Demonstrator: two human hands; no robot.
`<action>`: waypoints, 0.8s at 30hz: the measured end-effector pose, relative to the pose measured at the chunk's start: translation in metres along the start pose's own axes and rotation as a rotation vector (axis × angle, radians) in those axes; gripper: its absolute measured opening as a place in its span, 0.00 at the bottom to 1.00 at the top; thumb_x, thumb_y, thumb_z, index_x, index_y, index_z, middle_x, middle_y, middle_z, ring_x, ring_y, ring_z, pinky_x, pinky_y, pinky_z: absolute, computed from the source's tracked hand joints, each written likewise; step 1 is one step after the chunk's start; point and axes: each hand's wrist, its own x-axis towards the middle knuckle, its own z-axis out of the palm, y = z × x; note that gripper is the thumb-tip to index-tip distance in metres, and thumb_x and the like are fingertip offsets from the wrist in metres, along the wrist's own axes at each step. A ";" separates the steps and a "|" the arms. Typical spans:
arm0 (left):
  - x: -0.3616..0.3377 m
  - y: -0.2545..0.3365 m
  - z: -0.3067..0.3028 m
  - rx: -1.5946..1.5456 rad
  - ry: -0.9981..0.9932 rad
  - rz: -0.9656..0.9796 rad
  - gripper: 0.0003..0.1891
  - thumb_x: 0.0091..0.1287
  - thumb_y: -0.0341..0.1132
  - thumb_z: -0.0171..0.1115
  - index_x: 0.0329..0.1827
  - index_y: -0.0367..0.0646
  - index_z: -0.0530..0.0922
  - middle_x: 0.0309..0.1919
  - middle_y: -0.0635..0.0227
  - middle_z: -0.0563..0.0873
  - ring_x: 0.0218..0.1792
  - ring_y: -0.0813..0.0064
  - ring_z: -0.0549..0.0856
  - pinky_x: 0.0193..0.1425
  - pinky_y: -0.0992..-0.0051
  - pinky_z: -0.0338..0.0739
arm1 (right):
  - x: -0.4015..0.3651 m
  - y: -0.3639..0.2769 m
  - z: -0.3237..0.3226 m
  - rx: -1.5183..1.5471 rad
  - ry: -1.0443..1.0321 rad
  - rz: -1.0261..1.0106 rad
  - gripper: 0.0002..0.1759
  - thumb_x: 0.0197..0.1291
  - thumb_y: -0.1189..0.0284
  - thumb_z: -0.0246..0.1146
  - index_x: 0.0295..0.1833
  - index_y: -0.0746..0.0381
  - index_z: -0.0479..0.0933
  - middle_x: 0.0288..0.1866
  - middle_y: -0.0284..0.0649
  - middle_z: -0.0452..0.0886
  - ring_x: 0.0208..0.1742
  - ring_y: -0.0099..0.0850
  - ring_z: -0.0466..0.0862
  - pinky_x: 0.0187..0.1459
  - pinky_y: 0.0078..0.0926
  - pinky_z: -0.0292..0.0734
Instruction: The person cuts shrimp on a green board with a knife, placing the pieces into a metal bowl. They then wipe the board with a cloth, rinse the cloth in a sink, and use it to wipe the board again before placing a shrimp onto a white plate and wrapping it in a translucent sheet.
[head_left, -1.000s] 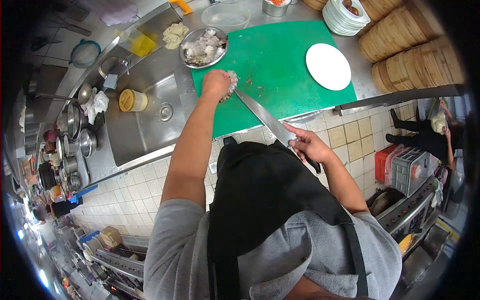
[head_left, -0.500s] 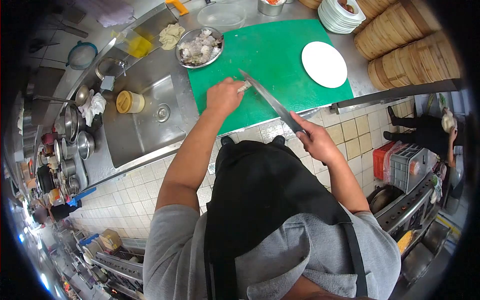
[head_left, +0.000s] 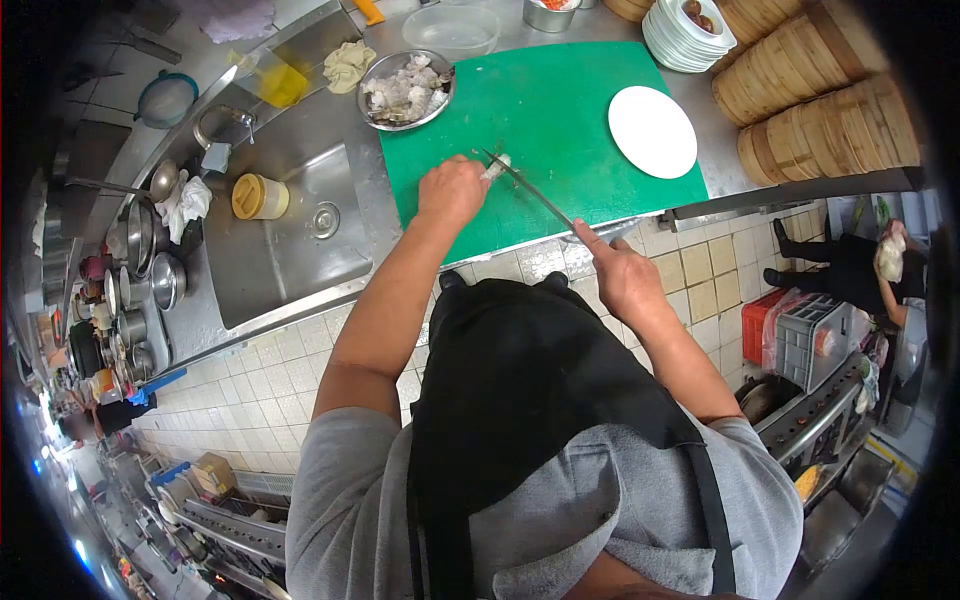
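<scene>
My left hand is closed at the left part of a green cutting board, its fingertips pinching a pale peeled shrimp. My right hand grips the handle of a long kitchen knife from the board's near edge. The blade slants up and left across the board, its tip overlapping the shrimp just right of my left fingertips. Past my left hand, a metal bowl holds a heap of similar shrimp. A bare white plate lies on the board's right side.
Left of the board is a steel sink with a yellow-lidded tub. Stacked white dishes and bamboo steamers stand at the right. A clear plastic container sits behind the bowl. Another person is at far right.
The knife has turned so its blade looks thinner, nearly edge-on, over the shrimp. My right hand has shifted slightly lower; my left hand stays at the shrimp.
</scene>
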 end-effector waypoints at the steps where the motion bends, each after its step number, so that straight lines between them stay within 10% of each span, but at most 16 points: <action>1: 0.000 0.000 0.001 -0.013 0.012 0.011 0.11 0.65 0.41 0.69 0.46 0.49 0.89 0.45 0.58 0.87 0.46 0.52 0.87 0.50 0.55 0.83 | 0.005 -0.001 0.004 -0.010 0.008 0.003 0.38 0.63 0.80 0.55 0.79 0.41 0.65 0.41 0.58 0.82 0.40 0.55 0.86 0.44 0.49 0.82; 24: -0.013 0.002 0.016 -0.118 0.106 -0.065 0.10 0.65 0.40 0.70 0.46 0.49 0.89 0.43 0.58 0.86 0.44 0.52 0.87 0.49 0.56 0.83 | 0.040 -0.024 -0.002 0.028 0.056 -0.104 0.34 0.67 0.77 0.59 0.78 0.45 0.67 0.39 0.56 0.81 0.39 0.54 0.85 0.42 0.49 0.82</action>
